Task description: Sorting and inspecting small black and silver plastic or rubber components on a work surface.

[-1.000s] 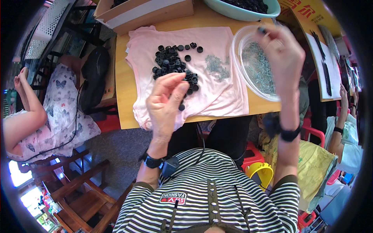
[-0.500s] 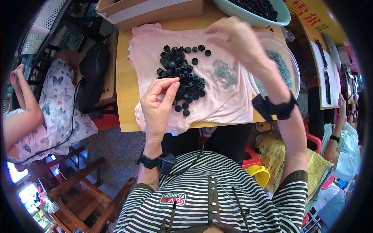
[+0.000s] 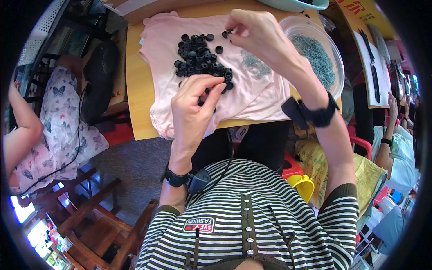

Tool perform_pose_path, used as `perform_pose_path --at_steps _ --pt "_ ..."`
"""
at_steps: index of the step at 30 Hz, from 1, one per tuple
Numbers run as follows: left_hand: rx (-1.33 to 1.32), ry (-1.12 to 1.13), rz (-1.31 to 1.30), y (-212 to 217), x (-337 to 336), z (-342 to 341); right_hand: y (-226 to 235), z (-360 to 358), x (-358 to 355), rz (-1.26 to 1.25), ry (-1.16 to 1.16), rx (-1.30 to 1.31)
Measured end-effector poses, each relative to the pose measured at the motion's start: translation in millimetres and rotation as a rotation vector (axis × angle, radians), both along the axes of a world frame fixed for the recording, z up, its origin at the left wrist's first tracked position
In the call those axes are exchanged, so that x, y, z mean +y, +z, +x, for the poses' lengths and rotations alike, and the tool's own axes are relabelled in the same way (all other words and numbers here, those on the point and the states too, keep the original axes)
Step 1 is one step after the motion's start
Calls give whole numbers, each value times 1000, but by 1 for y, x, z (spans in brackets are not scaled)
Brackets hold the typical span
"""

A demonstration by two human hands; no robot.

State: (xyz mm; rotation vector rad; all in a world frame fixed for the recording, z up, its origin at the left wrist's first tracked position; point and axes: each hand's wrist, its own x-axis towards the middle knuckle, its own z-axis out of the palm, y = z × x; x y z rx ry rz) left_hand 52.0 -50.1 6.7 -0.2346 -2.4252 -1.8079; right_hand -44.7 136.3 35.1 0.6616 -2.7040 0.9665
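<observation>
A pile of small round black plastic caps (image 3: 198, 58) lies on a pale pink cloth (image 3: 157, 58). My left hand (image 3: 193, 110) is at the near side of the pile, thumb and forefinger brought together; whatever is between them is too small to make out. Beyond and to the right, the fingertips of my right hand (image 3: 258, 33) close around a black cap (image 3: 226, 34) at the pile's far right edge. Several thin grey-green screw-like pieces (image 3: 254, 64) lie loose on the cloth beneath my right forearm.
A clear round tub (image 3: 339, 81) of similar grey-green pieces stands to the right. At the back are a cardboard box (image 3: 148, 10) and a pale green basin (image 3: 292, 5). Another person in a butterfly-print dress (image 3: 58, 103) sits at the left. A wooden chair (image 3: 96, 220) stands lower left.
My right hand, blurred above the cloth before, has come down onto a cap at the pile's far right. My left hand has moved right along the near edge. The whole view has shifted slightly.
</observation>
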Motion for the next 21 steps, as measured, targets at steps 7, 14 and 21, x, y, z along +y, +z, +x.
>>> perform_pose_path --at_steps 7,14,21 --pt "523 -41 -557 -20 35 -36 -40 97 22 139 -146 91" --pt "441 25 -806 -27 53 -49 -52 125 25 62 -141 83" --pt "480 -3 -747 -23 50 -45 -53 124 26 -16 -153 -14"
